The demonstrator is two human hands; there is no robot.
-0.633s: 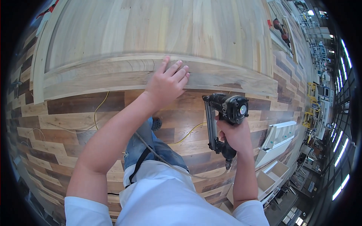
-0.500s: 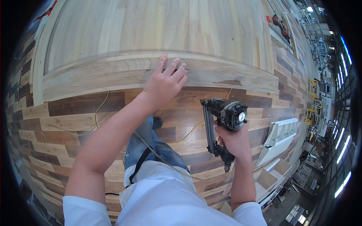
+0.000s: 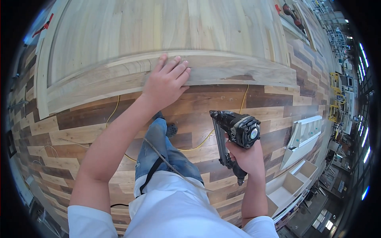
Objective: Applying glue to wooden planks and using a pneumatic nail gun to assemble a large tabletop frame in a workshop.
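Observation:
My left hand [image 3: 166, 81] lies with its fingers spread over the near wooden rail [image 3: 214, 68] of a large pale wooden panel [image 3: 158, 25]. Its fingertips reach the strip along the rail's inner edge. In my right hand [image 3: 248, 156] is a black nail gun [image 3: 238, 127], gripped by its handle. The gun is held apart from the panel, over the floor to the right of my legs. Its magazine slants down on the left side of the handle. A dark patch marks the rail toward its right end.
A yellow hose [image 3: 198, 146] trails across the wood-plank floor [image 3: 190, 103]. White box-like cabinet parts [image 3: 301, 139] stand at the right. A dark and red power tool [image 3: 293, 18] rests at the far right, and a red clamp [image 3: 43, 25] shows at the far left.
My left hand has slid a little leftward along the rail, fingers still spread. The view has shifted slightly. The nail gun stays in my right hand, almost in the same place.

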